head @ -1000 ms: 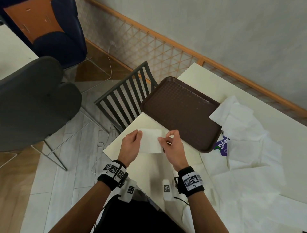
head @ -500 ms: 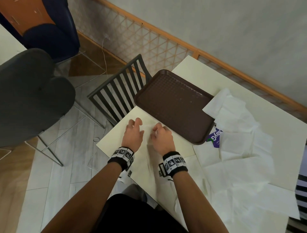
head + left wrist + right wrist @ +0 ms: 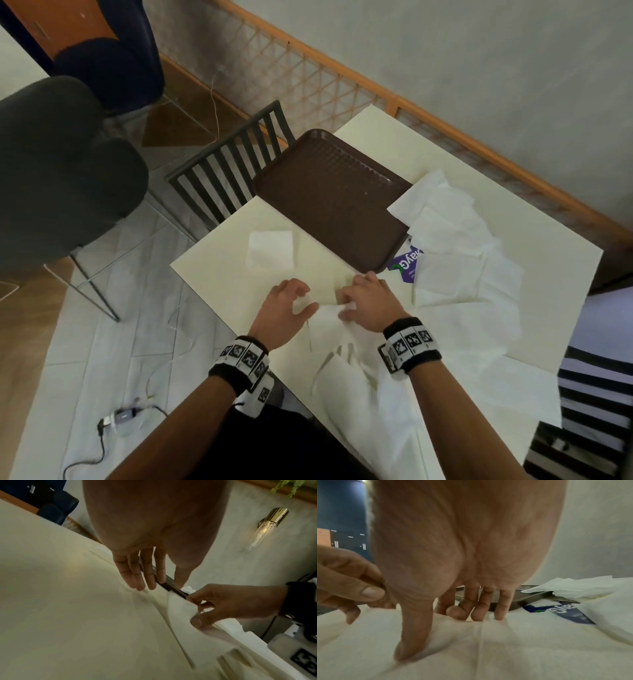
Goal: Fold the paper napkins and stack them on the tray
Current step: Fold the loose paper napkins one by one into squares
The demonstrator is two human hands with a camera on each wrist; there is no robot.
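One small folded white napkin point(image 3: 270, 250) lies flat on the cream table, just left of the brown tray point(image 3: 329, 192), which has nothing on it. My hands are nearer the front edge, on an unfolded napkin point(image 3: 329, 308). My right hand point(image 3: 352, 303) pinches its edge between thumb and fingers, and the paper ridges up there point(image 3: 180, 604). In the right wrist view the thumb point(image 3: 409, 646) and fingertips point(image 3: 477, 614) dig into the sheet. My left hand point(image 3: 301, 299) hovers beside it with relaxed fingers point(image 3: 137, 577), holding nothing.
A loose heap of unfolded napkins point(image 3: 455, 246) covers the table's right side and overlaps the tray's right corner. A purple napkin pack point(image 3: 406, 265) lies under it. More sheets hang over the front edge point(image 3: 359, 394). A dark slatted chair point(image 3: 233, 178) stands beyond the table's left edge.
The small napkin held by both hands was pressed flat and left on the table. Both hands have since pulled back to an unfolded napkin, which the right hand has pinched.
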